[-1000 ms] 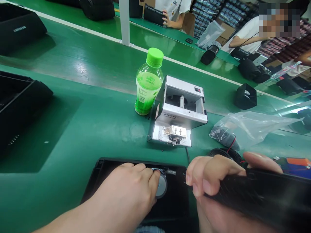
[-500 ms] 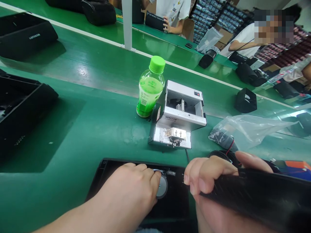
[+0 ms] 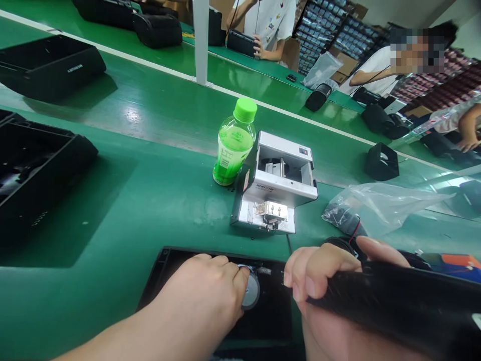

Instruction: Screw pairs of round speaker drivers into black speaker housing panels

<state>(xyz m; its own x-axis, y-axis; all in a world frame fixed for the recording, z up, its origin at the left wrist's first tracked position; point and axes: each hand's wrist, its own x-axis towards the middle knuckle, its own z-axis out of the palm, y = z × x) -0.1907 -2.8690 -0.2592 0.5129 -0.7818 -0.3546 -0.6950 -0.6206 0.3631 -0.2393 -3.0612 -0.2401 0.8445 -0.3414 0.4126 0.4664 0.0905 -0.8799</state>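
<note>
Black first: counting two open housings (image 3: 56,185) at left. Curling left hand (image 3: 210,286) over one grey disc (image 3: 253,293) inside one black tray (image 3: 270,321), not being able to tell if gripping. Noting one green-capped bottle (image 3: 233,155) beside one silver machine (image 3: 276,185). Clamping right hand (image 3: 323,278) around one black piece (image 3: 398,303) at right.

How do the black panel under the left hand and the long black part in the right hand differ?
Pose: the black panel lies on the green bench, beneath the left hand, while the long black part is held up in the right hand.
Look: the black panel bears a round grey disc; the long black part shows only a pale patch at the picture's right edge.
Both are mostly black.
</note>
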